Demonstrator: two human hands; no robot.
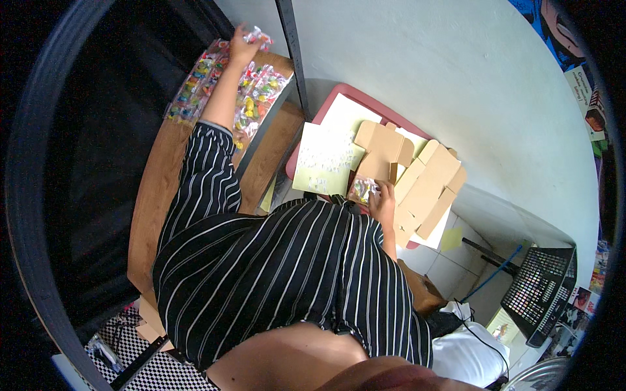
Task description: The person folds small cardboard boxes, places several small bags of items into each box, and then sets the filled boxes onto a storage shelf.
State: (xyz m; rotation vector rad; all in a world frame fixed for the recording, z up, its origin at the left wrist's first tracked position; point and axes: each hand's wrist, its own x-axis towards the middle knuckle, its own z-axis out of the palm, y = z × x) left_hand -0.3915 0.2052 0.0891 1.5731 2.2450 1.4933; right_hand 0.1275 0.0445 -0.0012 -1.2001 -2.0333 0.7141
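Observation:
At the far end of the wooden shelf, my left hand (244,48) is closed on a small clear packet (262,37) with red and white bits in it. Below that hand and along the forearm lie rows of similar packets (251,104) with small colourful pieces, some yellow, green and red. My right hand (383,201) rests near my body with its fingers bent over another clear packet (361,189) of colourful pieces, which lies by the lower end of an unfolded brown cardboard box (383,151). Its exact grip is partly hidden.
A second flattened box (432,189) and a sheet with writing (326,159) lie on a pink-rimmed tray or table (339,89). A dark metal post (292,55) rises beside the shelf. At the right are a black plastic basket (541,293) and a white bag (469,355).

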